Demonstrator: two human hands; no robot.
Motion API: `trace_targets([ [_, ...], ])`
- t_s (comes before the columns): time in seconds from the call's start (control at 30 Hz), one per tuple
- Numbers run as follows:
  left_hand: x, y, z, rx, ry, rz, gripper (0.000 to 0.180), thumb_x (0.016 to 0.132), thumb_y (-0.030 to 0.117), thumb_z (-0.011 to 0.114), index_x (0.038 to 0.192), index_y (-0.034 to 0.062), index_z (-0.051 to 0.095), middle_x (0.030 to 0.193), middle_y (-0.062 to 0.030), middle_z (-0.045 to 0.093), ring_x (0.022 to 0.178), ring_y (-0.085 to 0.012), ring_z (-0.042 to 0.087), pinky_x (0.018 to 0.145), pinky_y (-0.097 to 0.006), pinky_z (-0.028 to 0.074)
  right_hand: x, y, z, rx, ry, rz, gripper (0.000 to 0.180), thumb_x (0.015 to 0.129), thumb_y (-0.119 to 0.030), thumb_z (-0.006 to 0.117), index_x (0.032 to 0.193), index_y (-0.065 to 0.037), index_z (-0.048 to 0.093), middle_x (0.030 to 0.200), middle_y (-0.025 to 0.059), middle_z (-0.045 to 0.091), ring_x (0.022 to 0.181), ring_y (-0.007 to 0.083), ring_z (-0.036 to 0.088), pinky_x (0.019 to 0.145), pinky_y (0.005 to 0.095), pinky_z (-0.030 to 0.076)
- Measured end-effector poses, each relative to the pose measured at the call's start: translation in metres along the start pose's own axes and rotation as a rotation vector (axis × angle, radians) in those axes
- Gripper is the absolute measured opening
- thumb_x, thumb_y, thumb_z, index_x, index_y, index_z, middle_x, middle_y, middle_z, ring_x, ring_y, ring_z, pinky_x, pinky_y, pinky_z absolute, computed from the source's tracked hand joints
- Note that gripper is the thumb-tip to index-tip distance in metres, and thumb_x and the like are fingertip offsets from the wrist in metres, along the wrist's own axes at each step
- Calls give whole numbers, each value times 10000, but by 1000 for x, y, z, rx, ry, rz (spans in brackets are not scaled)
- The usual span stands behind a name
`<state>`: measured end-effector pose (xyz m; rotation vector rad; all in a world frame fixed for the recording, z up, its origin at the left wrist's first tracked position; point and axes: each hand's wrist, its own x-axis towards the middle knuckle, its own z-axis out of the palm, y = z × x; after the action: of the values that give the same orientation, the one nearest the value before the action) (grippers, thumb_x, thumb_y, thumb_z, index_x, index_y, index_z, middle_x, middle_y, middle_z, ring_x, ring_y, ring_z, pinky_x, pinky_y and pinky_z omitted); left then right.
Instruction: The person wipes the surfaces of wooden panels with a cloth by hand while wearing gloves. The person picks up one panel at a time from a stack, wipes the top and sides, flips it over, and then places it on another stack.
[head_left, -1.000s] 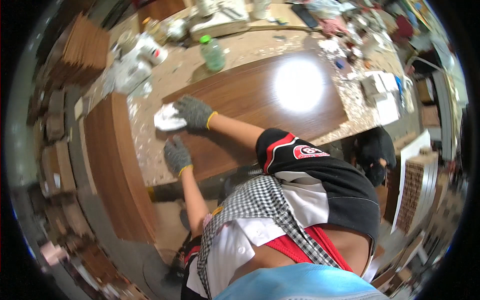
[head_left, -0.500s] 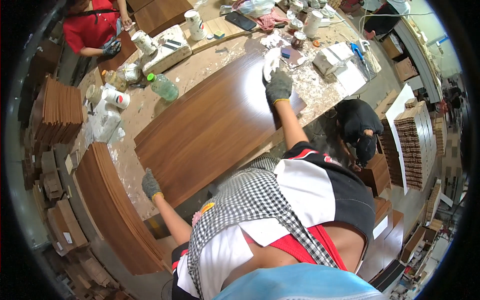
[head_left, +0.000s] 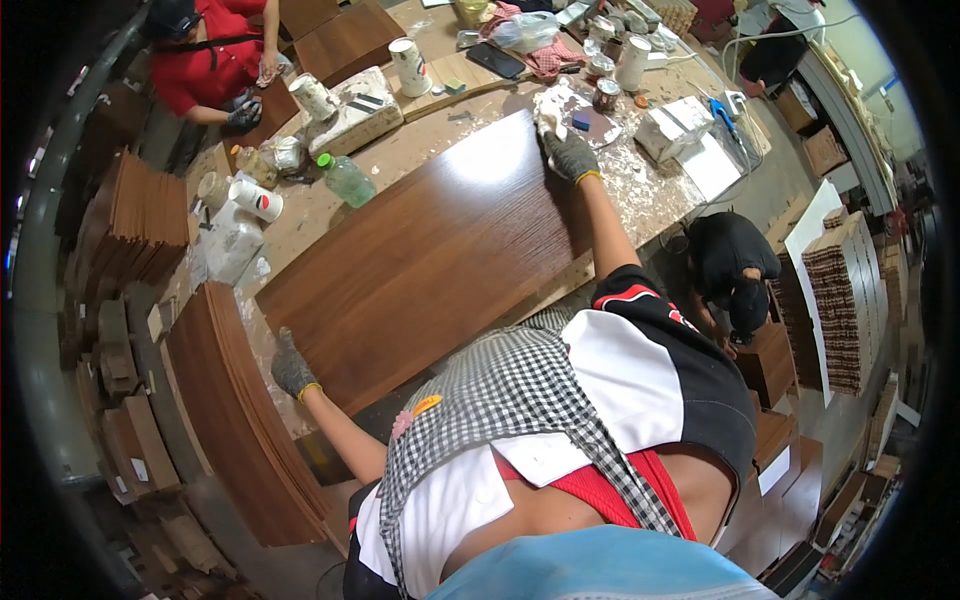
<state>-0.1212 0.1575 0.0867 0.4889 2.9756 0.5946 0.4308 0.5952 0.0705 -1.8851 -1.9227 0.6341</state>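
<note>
A long brown wood-grain panel (head_left: 430,250) lies slantwise on the worktable (head_left: 640,205), with a bright light reflection near its far edge. My right hand (head_left: 572,158), in a dark grey glove with a yellow cuff, reaches to the panel's far right corner. Its fingers are closed on a white cloth (head_left: 549,108), partly hidden by the hand. My left hand (head_left: 293,372), gloved alike, rests against the panel's left end with its fingers stretched along the edge. A dark blue block (head_left: 581,121) sits just beyond the right hand.
A green-capped bottle (head_left: 348,182), white cups (head_left: 410,68), small jars (head_left: 606,95) and a phone (head_left: 495,61) stand or lie along the far side. Stacked brown panels (head_left: 240,410) are at the left. One co-worker (head_left: 215,60) works far left; another (head_left: 735,265) crouches at the right.
The panel has shifted a little left on the table, and my left hand has moved with it. My right hand and the cloth are now at its far right corner.
</note>
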Motion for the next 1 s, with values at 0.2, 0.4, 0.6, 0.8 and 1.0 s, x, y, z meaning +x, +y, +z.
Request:
trace_targets([
  [0.2,-44,11,-91,-394,208,-150,844,952,721,511,1127,-76,725,1094,-252,738,975,-385,694,883,-443,532,-8,-71,-67,91,34,-64,824,943,-742,453,1341,-41,626,1279,313,635,1243,452,581,1036,452,447],
  [0.4,-55,24,-100,-732,417,19,708,1027,553,533,1273,-101,644,1281,-274,659,1088,-370,662,948,-409,528,15,-64,-106,726,469,-144,622,1024,-575,491,1217,-8,660,875,239,702,766,358,681,702,460,503],
  [0.6,1,-33,-23,-680,276,52,522,1086,361,498,1331,-85,615,1341,-248,641,1148,-350,656,970,-386,533,2,-22,-87,228,764,-378,460,1056,-265,463,1478,-80,465,958,251,674,755,399,645,659,490,504],
  [0.8,55,-123,-10,181,541,256,514,1103,170,404,1575,-2,296,1520,-174,467,1220,-258,617,992,-292,512,1,-25,-64,-79,592,-366,662,939,2,444,1584,1,295,1346,250,617,1025,391,661,875,434,513],
  [1.0,19,18,-74,-305,546,29,546,1128,272,312,1613,39,219,1560,-202,377,1250,-295,588,1051,-337,501,-12,17,-72,599,492,-340,605,1005,-109,422,1575,42,285,1535,227,464,1365,311,508,1113,372,412],
])
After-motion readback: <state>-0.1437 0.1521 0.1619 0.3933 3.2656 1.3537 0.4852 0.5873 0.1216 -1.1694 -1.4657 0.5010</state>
